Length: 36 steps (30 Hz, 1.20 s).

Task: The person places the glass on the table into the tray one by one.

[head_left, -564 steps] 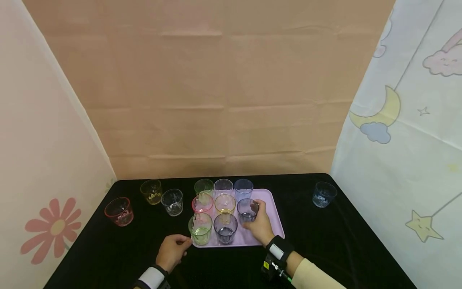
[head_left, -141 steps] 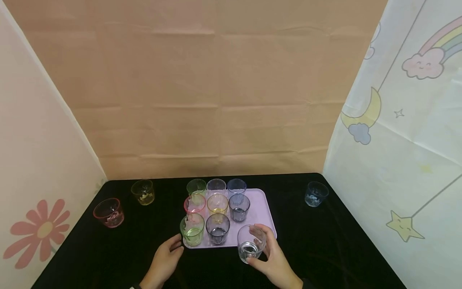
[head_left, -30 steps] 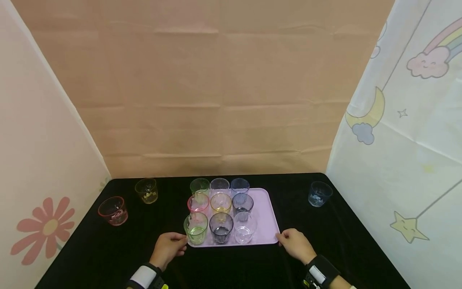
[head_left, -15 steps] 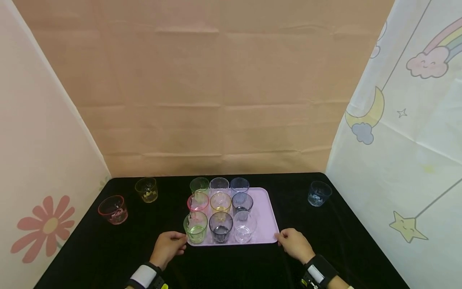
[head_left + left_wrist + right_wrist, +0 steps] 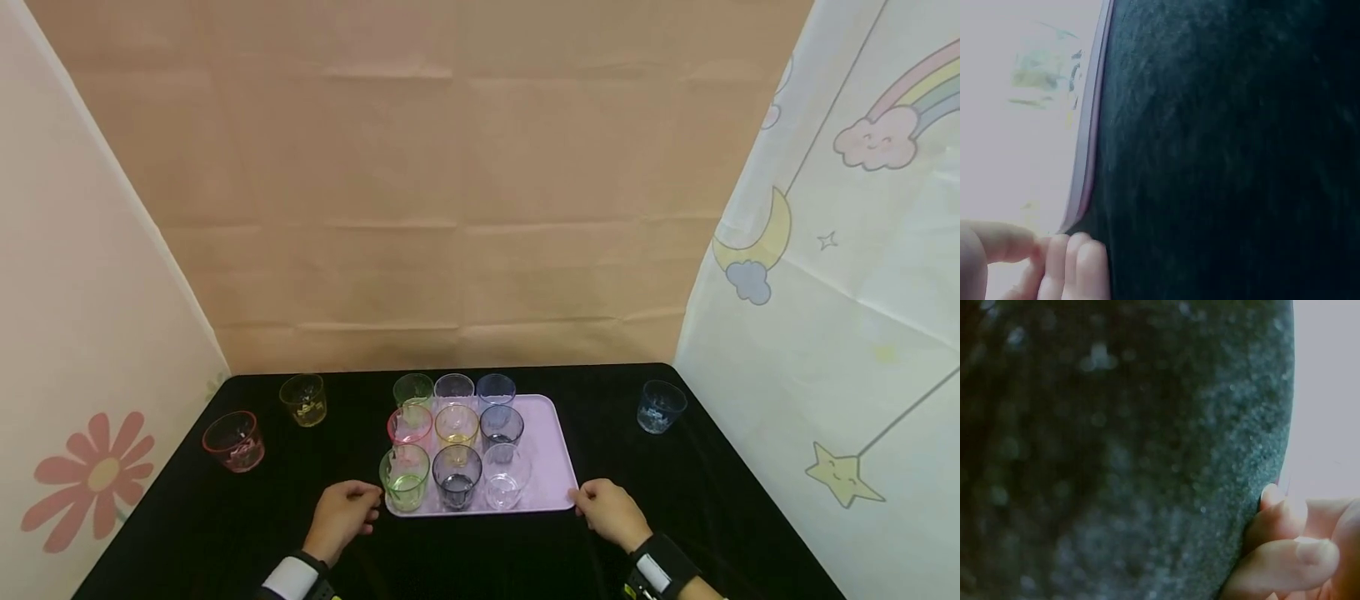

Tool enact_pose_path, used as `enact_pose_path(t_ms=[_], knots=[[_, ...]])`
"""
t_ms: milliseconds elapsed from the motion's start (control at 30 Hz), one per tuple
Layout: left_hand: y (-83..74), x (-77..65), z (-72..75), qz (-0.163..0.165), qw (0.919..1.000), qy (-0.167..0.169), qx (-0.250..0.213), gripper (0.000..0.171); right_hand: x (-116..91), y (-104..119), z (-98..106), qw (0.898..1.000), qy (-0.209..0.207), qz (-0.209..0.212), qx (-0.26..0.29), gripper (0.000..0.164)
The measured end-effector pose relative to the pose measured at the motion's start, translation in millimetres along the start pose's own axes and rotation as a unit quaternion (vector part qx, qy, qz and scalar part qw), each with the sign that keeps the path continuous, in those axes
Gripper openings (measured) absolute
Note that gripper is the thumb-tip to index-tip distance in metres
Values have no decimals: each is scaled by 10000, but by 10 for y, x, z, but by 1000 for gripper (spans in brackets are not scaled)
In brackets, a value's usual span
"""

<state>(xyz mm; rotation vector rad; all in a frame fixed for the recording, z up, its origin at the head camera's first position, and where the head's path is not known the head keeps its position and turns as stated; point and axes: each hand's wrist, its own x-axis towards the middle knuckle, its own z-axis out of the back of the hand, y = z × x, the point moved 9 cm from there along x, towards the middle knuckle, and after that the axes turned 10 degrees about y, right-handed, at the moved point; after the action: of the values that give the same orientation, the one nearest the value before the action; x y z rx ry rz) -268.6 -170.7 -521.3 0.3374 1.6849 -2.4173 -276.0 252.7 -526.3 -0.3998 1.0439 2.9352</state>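
Note:
A lilac tray [image 5: 551, 467] lies on the black table, its left and middle parts filled with tumblers in three rows. The front row holds a green tumbler [image 5: 406, 479], a dark grey tumbler [image 5: 457, 479] and a clear tumbler [image 5: 507, 477]. At the tray's front left corner, my left hand [image 5: 341, 517] has thumb and index finger drawn together right at the rim. My right hand [image 5: 611, 510] pinches the front right corner. The left wrist view shows the tray's rim [image 5: 1088, 125] running down to the fingertips; bright glare washes out the tray's surface.
A red-rimmed tumbler [image 5: 236, 442] and a yellow tumbler [image 5: 303, 400] stand at the left of the table. Toward the back right is a blue tumbler [image 5: 660, 407]. Brown paper [image 5: 450, 208] hangs behind; printed cloths flank both sides.
Earlier, my right hand set the dark glass, then the clear tumbler from the left side, onto the tray. It has since moved to the right corner. In the last second, hardly anything differs.

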Motion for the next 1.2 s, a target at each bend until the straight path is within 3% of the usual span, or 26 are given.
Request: enact_pose_path(t_ms=[100, 267, 367, 500, 667, 800, 900, 1033, 1200], knots=[[17, 6, 196, 15, 9993, -322, 181, 28, -4, 6, 4, 10000, -5, 24, -4, 37], [22, -12, 654, -80, 9938, -1042, 385, 46, -11, 0, 7, 10000, -1, -11, -10, 37], [-15, -57, 946, -275, 9803, -1844, 659, 49, -18, 5, 11, 10000, -28, -11, -14, 37], [8, -138, 1270, -355, 9532, -2901, 771, 48, -23, 33, 13, 9999, -91, 55, -44, 38], [262, -182, 1558, 166, 9356, -3523, -152, 63, -28, 46, 2, 10000, -68, 48, -4, 38], [411, -143, 1700, 387, 9312, -3538, -787, 101, -30, 41, -1, 10000, -38, 27, 11, 38], [452, -72, 1775, 270, 9372, -3349, -934, 123, -33, 44, 1, 10000, -43, 38, -4, 38], [462, 58, 1863, -71, 9488, -3075, -720, 132, -42, 53, 5, 10000, -53, 59, 10, 38], [473, 241, 1900, -177, 9606, -2743, -405, 134, -42, 41, 24, 9999, -70, 94, 35, 38]])
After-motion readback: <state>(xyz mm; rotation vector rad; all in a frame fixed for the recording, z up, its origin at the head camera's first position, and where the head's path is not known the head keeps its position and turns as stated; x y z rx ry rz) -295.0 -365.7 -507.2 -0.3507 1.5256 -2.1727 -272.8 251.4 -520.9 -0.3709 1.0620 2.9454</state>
